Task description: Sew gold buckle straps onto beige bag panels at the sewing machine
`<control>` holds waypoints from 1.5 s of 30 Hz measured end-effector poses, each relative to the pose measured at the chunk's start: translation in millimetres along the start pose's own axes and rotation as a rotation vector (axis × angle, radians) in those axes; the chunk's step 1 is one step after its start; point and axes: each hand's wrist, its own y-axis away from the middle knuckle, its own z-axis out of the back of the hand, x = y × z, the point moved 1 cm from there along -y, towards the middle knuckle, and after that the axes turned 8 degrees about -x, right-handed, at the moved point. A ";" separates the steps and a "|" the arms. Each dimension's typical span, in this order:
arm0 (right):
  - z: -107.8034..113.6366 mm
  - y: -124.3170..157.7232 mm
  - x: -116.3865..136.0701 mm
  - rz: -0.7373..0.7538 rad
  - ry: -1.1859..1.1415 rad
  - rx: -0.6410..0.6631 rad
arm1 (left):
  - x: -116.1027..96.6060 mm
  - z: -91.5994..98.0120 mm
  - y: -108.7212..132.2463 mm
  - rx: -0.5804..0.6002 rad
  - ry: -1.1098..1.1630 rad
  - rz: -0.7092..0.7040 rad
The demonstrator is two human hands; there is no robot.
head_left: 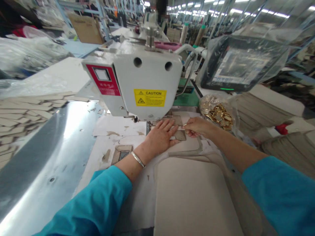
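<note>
Under the head of a white sewing machine point(147, 78), my left hand point(161, 137) lies flat with its fingers spread on a beige piece and a small template. Just right of it, my right hand point(195, 127) has its fingers pinched on a small gold-coloured metal piece point(185, 125). A beige panel with a rounded corner point(189, 146) lies beneath both hands. Nearer to me is a stack of beige panels point(192, 190). What is directly under my left palm is hidden.
A clear bag of gold buckles point(221, 114) sits right of my right hand. Behind it stands a plastic-wrapped screen point(241, 65). Beige strips point(29, 111) lie at the left beside a shiny metal plate point(51, 157). Stacked grey-beige panels point(261, 111) are at the right.
</note>
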 end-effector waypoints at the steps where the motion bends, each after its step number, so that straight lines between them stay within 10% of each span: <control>1: 0.1 -0.3 -1.7 0.004 -0.003 0.003 | -3.7 -1.0 -1.6 -0.001 0.006 -0.049; 29: 12.1 -5.5 -3.5 0.033 0.042 0.144 | -3.6 28.6 39.5 -0.016 -0.157 0.155; 45: -36.8 -3.3 20.5 0.142 0.103 0.065 | 40.0 47.8 78.9 -0.016 -0.131 0.195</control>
